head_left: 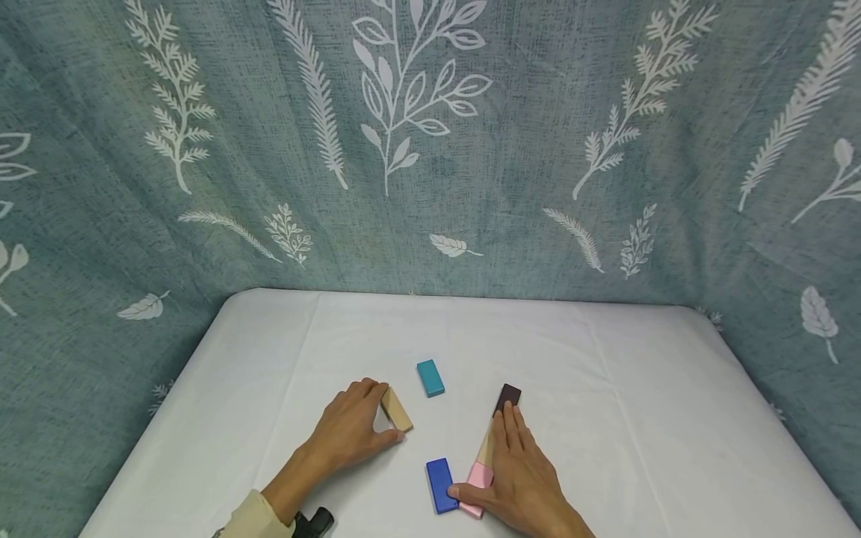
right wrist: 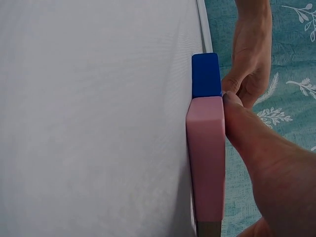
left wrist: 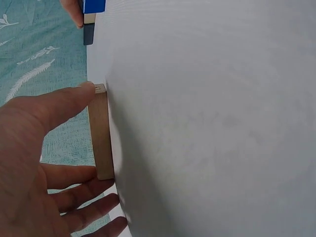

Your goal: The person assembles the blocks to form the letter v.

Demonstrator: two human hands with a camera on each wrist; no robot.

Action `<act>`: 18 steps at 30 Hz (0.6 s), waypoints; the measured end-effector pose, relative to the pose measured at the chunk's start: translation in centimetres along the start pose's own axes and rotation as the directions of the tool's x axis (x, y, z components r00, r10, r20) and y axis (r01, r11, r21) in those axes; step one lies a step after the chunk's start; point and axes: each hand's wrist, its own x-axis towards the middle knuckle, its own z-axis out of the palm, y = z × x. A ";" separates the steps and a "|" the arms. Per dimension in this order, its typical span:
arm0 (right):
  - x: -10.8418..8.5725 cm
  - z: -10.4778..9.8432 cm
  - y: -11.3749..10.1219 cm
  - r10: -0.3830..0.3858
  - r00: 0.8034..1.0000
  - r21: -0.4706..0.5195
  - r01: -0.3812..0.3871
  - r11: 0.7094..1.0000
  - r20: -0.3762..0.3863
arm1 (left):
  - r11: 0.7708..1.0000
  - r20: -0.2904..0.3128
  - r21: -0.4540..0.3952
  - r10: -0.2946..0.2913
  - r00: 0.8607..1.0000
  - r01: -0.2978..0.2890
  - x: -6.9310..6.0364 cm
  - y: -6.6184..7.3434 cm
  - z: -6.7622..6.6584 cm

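In the head view my left hand [head_left: 350,426] holds a plain wooden block [head_left: 397,409] by its two ends. The left wrist view shows the thumb at one end of that wooden block [left wrist: 101,133] and fingers at the other. My right hand [head_left: 521,471] lies with straight fingers along a row of blocks: dark brown [head_left: 507,396], light wood [head_left: 483,452] and pink [head_left: 479,478]. The hand partly covers this row. Its thumb touches the corner of a blue block [head_left: 440,484] beside the pink one. The pink block [right wrist: 206,158] fills the right wrist view's middle.
A teal block [head_left: 430,378] lies flat between the hands, farther back. All blocks rest on a white-covered table [head_left: 269,329]. Behind it hangs a green leaf-patterned cloth [head_left: 511,149]. A black object [head_left: 315,521] shows beside the left sleeve.
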 end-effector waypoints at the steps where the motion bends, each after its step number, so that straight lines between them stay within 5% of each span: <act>1: 0.0 0.0 0.0 0.000 1.000 0.000 0.000 1.000 0.001 | 1.000 -0.002 0.001 0.002 1.000 -0.002 0.0 0.0 0.0; 18: 0.0 -0.1 0.0 -0.006 1.000 0.007 0.006 1.000 0.007 | 1.000 0.002 -0.023 -0.003 1.000 0.003 0.4 0.1 -0.1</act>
